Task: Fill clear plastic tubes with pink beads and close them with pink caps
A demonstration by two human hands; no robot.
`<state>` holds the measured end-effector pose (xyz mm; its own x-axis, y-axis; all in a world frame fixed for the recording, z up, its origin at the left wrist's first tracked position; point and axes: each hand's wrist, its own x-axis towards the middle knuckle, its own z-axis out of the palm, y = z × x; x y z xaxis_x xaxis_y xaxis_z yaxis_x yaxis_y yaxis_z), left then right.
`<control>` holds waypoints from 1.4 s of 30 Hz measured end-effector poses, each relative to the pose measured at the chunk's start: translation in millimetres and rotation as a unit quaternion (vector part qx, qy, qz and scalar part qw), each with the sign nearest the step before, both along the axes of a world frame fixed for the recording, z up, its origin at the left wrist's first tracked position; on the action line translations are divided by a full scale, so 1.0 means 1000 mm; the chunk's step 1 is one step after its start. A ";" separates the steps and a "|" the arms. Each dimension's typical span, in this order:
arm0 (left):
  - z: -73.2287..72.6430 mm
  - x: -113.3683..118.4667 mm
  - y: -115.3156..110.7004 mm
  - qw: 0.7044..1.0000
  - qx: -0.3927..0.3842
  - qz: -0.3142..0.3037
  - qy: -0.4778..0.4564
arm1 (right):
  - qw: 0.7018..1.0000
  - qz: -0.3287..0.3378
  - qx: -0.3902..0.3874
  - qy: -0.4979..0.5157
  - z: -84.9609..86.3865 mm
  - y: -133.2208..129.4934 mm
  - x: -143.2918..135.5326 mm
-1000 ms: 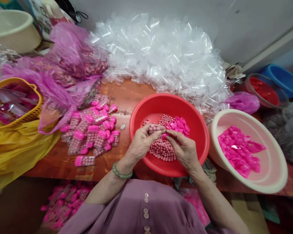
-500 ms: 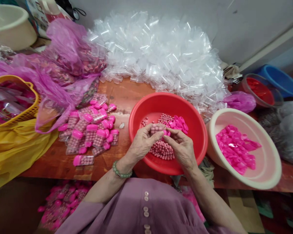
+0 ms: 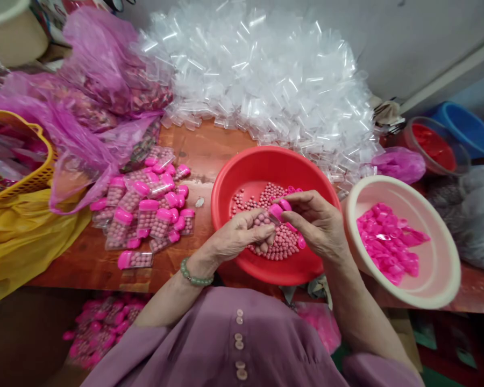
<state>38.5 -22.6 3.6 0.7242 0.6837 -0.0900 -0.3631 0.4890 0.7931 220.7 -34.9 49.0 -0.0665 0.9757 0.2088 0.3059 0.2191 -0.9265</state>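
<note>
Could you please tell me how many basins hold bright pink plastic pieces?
2: the red basin in the middle and the white basin to its right. The cream basin, top left, may hide more.

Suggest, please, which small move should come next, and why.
I would probably press the pink cap down with the right hand: its fingers are at the cap, while the left hand grips the bottle of beads.
</note>
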 end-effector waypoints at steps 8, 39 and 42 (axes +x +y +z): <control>0.003 -0.002 0.003 1.000 -0.024 -0.018 0.000 | 0.977 0.090 0.118 -0.151 0.008 0.012 0.010; -0.001 0.007 0.001 0.994 -0.073 0.081 -0.022 | 0.912 0.042 0.259 -0.315 -0.028 0.002 -0.018; -0.003 0.007 0.002 0.990 -0.102 0.076 -0.057 | 0.890 0.039 0.274 -0.361 -0.030 0.004 -0.017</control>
<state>45.1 -20.2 0.9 0.6284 0.7611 -0.1609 -0.5263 0.5683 0.6325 203.3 -30.8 19.2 -0.4395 0.7267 0.5280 0.7432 0.6243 -0.2407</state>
